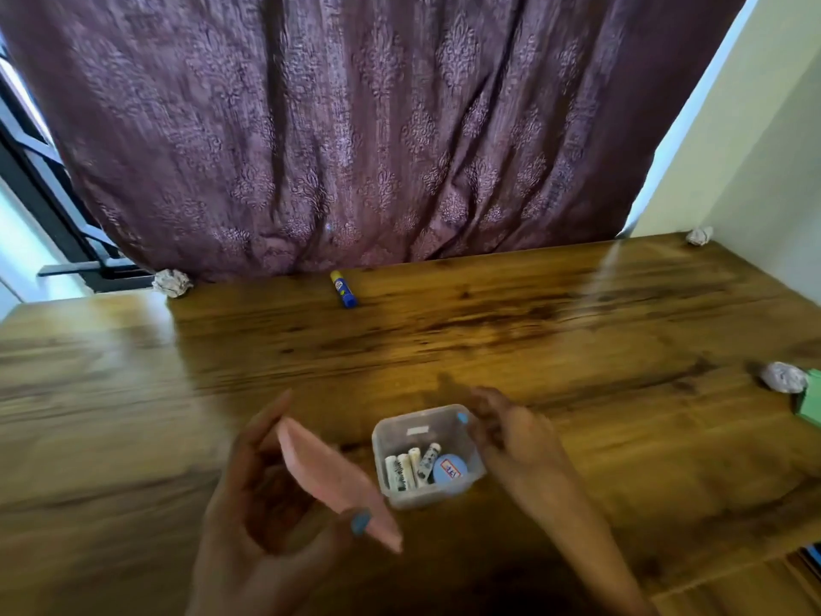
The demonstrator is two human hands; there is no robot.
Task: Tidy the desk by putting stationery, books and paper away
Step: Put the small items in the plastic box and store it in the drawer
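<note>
Left hand point(262, 495) is gripping the pink lid point(337, 482), tilted at 9 o'clock of the box point(426, 455); right hand point(511, 437) is pinching the box's 3 o'clock wall, steadying it, probably for closing. Glue stick point(343, 289) is lying at 12 o'clock.

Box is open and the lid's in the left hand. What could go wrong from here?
1. The pink lid is tilted in the left hand; it may seat crooked on the clear box.
2. The right hand grips one corner only; pressing could tip the box.
3. The glue stick lies outside, easily shut out.
</note>
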